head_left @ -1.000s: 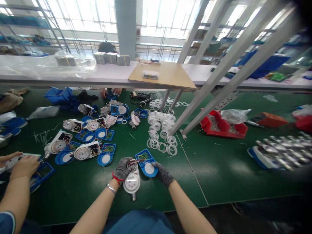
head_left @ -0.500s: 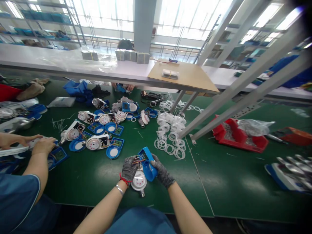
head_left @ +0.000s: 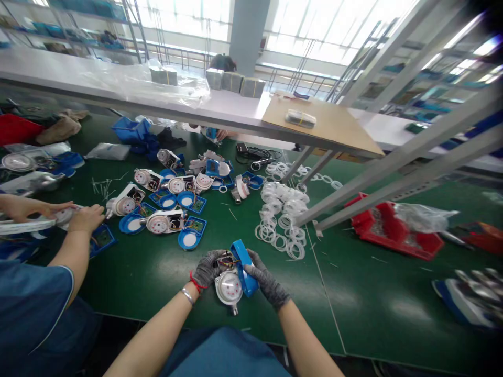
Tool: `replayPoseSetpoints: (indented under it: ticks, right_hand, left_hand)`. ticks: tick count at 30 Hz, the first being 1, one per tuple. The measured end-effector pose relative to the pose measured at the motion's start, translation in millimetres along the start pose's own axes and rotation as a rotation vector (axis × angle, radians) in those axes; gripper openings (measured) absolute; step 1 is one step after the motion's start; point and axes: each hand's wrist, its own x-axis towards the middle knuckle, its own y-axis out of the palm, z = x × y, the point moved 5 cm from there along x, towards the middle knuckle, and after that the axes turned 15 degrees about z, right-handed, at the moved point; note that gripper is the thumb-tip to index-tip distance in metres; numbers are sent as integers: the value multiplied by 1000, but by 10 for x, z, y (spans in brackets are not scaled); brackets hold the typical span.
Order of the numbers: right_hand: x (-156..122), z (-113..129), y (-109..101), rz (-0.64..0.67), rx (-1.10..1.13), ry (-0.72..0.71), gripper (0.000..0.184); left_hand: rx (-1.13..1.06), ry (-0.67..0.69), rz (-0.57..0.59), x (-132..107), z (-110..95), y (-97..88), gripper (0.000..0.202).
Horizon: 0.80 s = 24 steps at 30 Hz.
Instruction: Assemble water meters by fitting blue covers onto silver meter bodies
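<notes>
Head view: right hand (head_left: 268, 280) grips blue cover (head_left: 242, 261), tilted beside white meter (head_left: 229, 288).

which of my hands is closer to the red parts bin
Right. The right hand, holding the blue housing, is left of the red parts bin and nearer your body; the left hand, on the white meter, is farther left.
</notes>
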Motion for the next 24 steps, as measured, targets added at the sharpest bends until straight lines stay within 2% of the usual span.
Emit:
replayPoseSetpoints:
  ticks: [5,7,10,12,14,16,20,24]
  right_hand:
    - [11,40,81,-12,-44,21,71]
    - [22,44,98,-9,-62,23,71]
    - [41,42,118,4,-86,19,70]
    - [50,41,134,11,-98,17,69]
    - [53,38,148,11,-119,21,68]
    - [54,25,158,6,-153,33,68]
    - [62,-24,151,-43,-230,56,71]
    - [89,-48,179,-58,-301,72,72]
  left_hand:
    - [338,-9,-9,51,-185,-130,73]
    - [476,-15,32,95,-311,-194,65]
    - [595,-25,163,165,-461,-240,48]
    - [630,-31,240,182,-506,-244,36]
    - [612,-37,258,159,-497,-240,28]
    - [539,-27,211,94,-449,-226,24]
    - [402,67,26,-113,-326,-142,23]
    - [488,145,-199,-286,-223,-36,24]
